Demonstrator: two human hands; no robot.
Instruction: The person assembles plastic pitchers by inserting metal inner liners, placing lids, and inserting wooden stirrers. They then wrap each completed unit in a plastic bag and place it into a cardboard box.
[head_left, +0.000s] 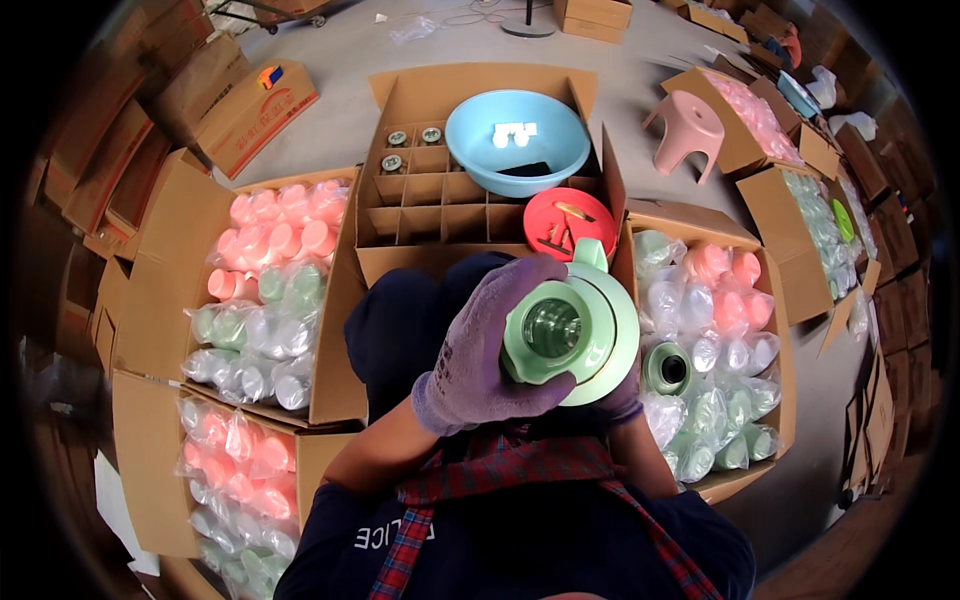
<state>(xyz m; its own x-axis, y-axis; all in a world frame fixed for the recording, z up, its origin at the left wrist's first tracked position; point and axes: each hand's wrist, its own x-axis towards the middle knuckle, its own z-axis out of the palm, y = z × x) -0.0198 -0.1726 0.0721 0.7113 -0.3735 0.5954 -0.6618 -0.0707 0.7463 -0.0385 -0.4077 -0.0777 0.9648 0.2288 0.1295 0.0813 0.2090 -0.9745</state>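
A pale green vacuum jug is tilted toward me over my lap, so its round open mouth and silvery glass liner show. Its handle points away from me. My left hand, in a purple-grey glove, wraps round the jug's rim and collar from the left. On the lower right side my right hand, also gloved, is pressed against the jug's body; most of its fingers are hidden behind it. Just beyond the jug, a red dish holds several small tools.
In front, a divided carton carries a light blue basin and several upright flask liners. Cartons of bagged pink, green and clear parts stand left; another open carton stands right. A pink stool is farther right.
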